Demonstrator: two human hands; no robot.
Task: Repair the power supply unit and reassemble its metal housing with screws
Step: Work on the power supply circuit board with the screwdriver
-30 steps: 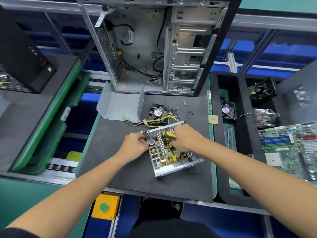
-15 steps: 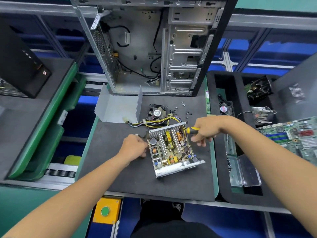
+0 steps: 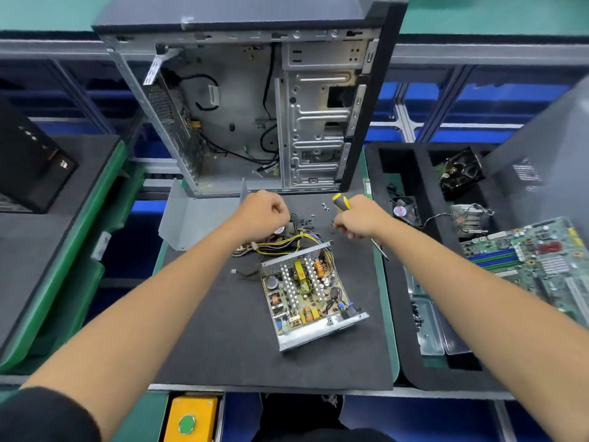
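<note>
The open power supply unit (image 3: 306,291) lies on the black mat (image 3: 223,330), its circuit board exposed and its yellow and black cables (image 3: 280,242) trailing toward the back. The bent metal cover (image 3: 194,215) sits at the mat's back left. Several loose screws (image 3: 315,215) lie behind the unit. My left hand (image 3: 263,213) hovers above the cables with fingers curled in, and whether it holds anything is hidden. My right hand (image 3: 360,218) grips a yellow-and-black screwdriver (image 3: 342,202), whose shaft points down to the right, near the screws.
An open computer case (image 3: 255,116) stands upright behind the mat. Right of the mat, a black foam tray (image 3: 424,173) holds fans, a heatsink and a green motherboard (image 3: 535,260). A clear screw box (image 3: 427,327) sits by the mat's right edge. A yellow button box (image 3: 191,419) is below.
Both hands have left the power supply and moved back toward the loose screws. The right hand still carries the screwdriver. The camera has tilted, so the unit appears lower.
</note>
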